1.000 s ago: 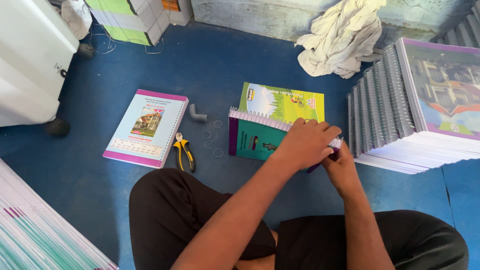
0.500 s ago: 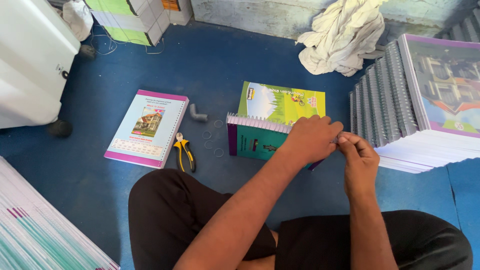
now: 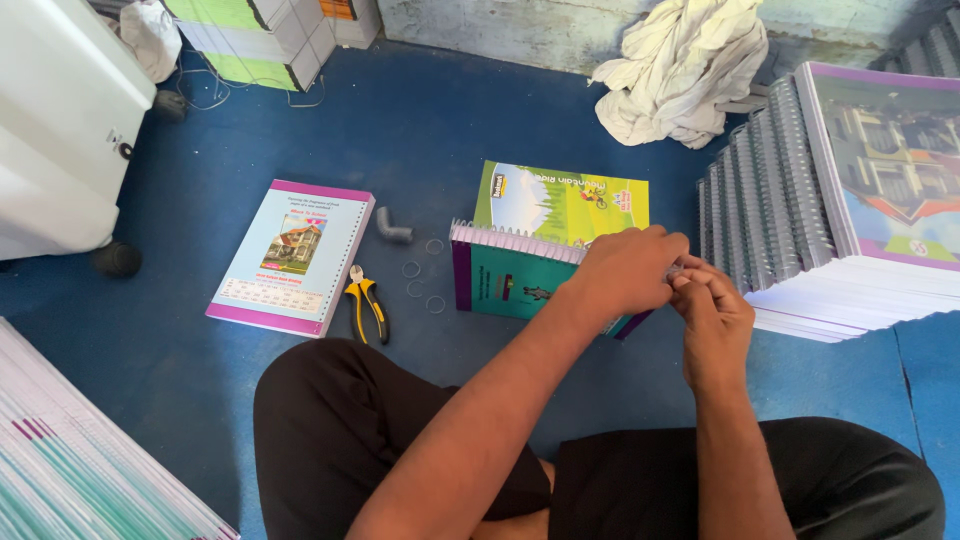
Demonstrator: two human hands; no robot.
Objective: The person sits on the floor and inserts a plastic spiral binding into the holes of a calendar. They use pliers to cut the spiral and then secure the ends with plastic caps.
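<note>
A spiral-bound book (image 3: pixel 510 280) with a teal cover lies on the blue floor, its green-and-yellow cover (image 3: pixel 560 205) flipped open behind it. My left hand (image 3: pixel 625 270) rests over the right end of its white wire spine (image 3: pixel 515 243), fingers closed. My right hand (image 3: pixel 712 315) meets it from the right, with the fingertips of both hands pinched together on something small and pale at the spine's end. What exactly is pinched is hidden by the fingers.
Yellow-handled pliers (image 3: pixel 365 305), a few small wire rings (image 3: pixel 412 270) and a grey pipe elbow (image 3: pixel 393 228) lie left of the book. Further left is a purple-edged bound book (image 3: pixel 292 255). A tall stack of spiral books (image 3: pixel 850 200) stands right, a crumpled cloth (image 3: pixel 685 65) behind.
My right hand has come up and slightly right from beneath my left hand, so the fingertips now meet at the spine's right end. The book has not moved.
</note>
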